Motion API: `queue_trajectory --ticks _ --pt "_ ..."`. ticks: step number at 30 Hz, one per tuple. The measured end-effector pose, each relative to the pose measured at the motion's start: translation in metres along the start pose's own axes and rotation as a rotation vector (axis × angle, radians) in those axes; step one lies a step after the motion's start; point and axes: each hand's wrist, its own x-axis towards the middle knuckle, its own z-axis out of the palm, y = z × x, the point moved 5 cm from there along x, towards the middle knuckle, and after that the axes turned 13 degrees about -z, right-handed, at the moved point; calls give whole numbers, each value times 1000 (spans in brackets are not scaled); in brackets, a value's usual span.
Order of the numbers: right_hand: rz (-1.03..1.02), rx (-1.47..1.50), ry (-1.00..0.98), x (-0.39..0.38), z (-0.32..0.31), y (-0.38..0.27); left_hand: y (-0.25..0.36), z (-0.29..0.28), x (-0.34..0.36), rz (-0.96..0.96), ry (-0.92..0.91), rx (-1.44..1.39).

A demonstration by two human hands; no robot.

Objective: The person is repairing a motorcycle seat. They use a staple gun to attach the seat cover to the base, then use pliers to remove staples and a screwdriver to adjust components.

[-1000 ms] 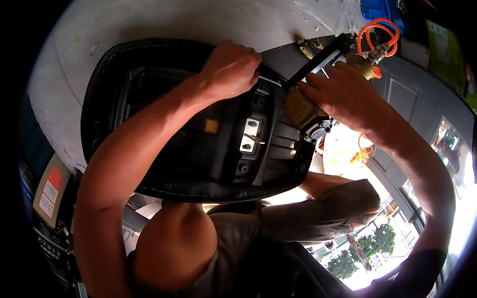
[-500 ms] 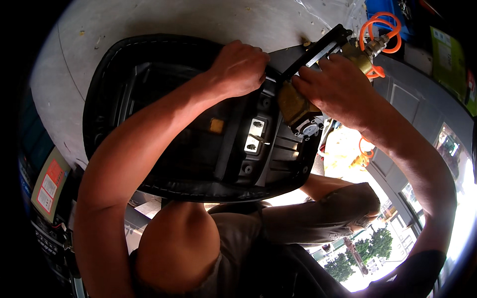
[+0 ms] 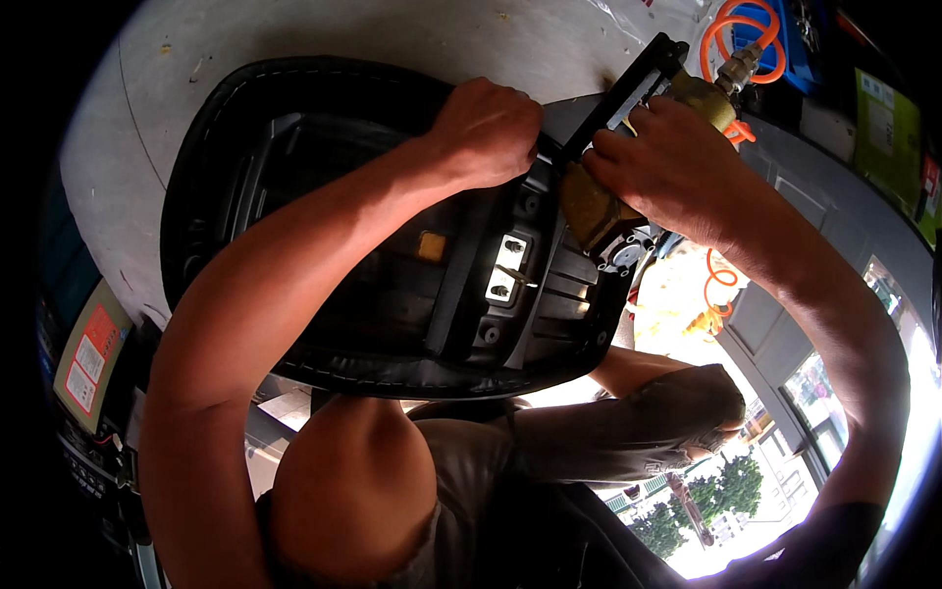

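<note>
A black scooter seat lies underside up over my lap, with white stitching along its dark cover and a metal bracket on its plastic base. At the seat's far edge my left hand is closed on the cover, its fingertips turned away from view. My right hand wraps round the handle of a pneumatic staple gun, brass-coloured and black. The gun's front end lies against the seat's far right rim, just right of my left hand; the exact contact point is hidden.
An orange coiled air hose joins the gun's rear fitting. Beyond it are a blue crate and a green box. Grey floor lies behind the seat. At left stands a carton with an orange label.
Both hands have shifted slightly to the right, the left one along the seat's far edge. The staple gun has moved a little with my right hand, and the seat has tilted slightly.
</note>
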Motion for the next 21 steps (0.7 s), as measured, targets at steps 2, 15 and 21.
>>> queue_trajectory --ticks 2,15,21 --pt "-7 -5 -8 0 -2 0 -1 1 1 -6 -2 3" --pt "-18 1 13 -1 4 5 1 -1 0 -17 -8 -14" --pt "47 -4 -41 -3 2 -1 1 0 1 -20 -16 -7"
